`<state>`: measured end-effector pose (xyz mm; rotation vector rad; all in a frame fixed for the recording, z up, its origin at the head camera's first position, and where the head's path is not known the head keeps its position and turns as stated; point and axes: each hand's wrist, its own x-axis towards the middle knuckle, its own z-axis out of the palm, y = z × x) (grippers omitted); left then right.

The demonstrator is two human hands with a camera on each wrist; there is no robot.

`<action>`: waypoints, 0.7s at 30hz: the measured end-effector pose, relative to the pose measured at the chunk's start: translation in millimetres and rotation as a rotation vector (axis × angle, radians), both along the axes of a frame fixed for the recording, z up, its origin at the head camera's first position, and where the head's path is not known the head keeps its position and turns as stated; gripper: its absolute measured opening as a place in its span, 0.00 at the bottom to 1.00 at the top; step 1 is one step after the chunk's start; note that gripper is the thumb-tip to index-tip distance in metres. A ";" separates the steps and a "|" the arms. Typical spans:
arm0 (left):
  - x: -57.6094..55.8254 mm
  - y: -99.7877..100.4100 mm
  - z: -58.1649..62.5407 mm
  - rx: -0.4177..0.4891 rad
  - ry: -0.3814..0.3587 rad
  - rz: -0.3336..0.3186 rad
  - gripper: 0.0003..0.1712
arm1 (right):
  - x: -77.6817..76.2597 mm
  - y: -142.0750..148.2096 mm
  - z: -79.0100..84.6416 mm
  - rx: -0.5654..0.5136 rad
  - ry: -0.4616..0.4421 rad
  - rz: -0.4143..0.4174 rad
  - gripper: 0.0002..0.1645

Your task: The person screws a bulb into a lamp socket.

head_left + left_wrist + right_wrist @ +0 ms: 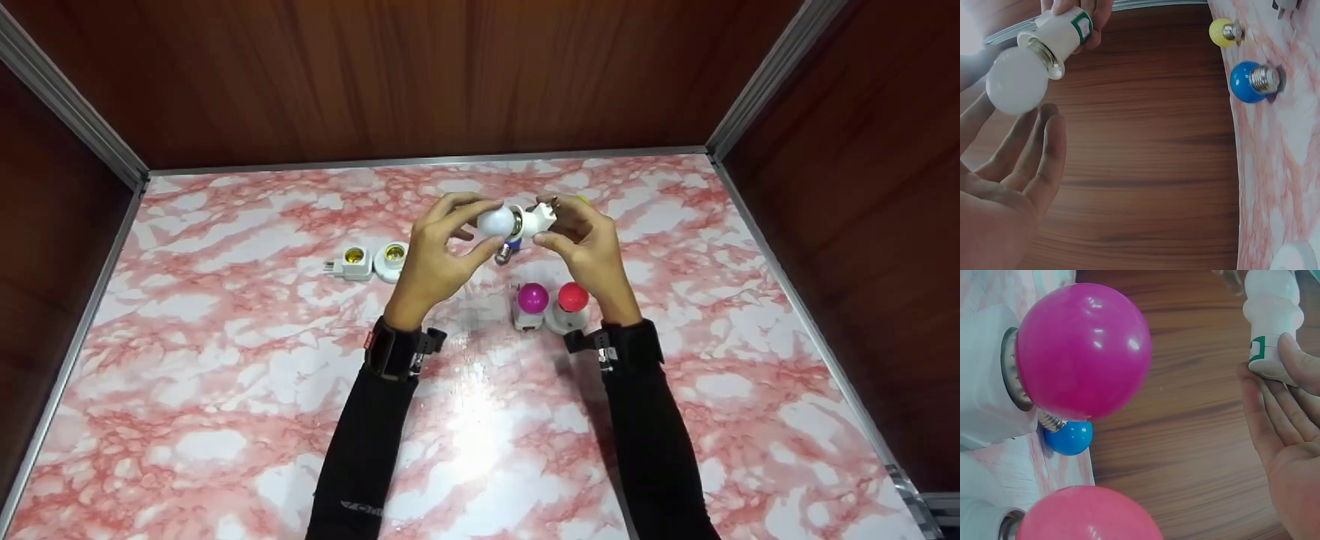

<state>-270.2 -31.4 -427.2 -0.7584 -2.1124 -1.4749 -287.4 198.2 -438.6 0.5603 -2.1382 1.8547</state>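
Above the table, my left hand pinches a white light bulb between thumb and fingers. The bulb's metal screw base sits in the mouth of a white plug-in lamp holder, with some of the metal showing at the rim. My right hand grips that holder near its plug end; a green-edged label shows on its side in the right wrist view. Below the hands, a blue bulb lies loose on the table, partly hidden in the head view.
A purple bulb and a red bulb sit in white holders nearer me. To the left stand a plug-in holder and a round-based holder, both without bulbs. A yellow bulb lies farther back. Wood-patterned walls border the marbled table.
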 end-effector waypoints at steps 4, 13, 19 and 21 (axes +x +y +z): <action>0.4 5.2 -0.5 0.059 -0.005 0.020 0.22 | 0.5 -0.7 -0.2 0.009 0.016 -0.016 0.27; 3.0 15.1 0.5 0.156 -0.039 0.073 0.17 | 1.2 -1.9 0.8 -0.008 0.001 -0.014 0.27; 3.9 13.1 1.7 0.145 -0.024 0.057 0.15 | 1.2 -1.7 0.3 -0.016 -0.003 -0.013 0.27; 3.8 12.1 2.1 0.142 -0.016 0.050 0.15 | 1.0 -2.0 0.2 -0.015 0.002 -0.011 0.27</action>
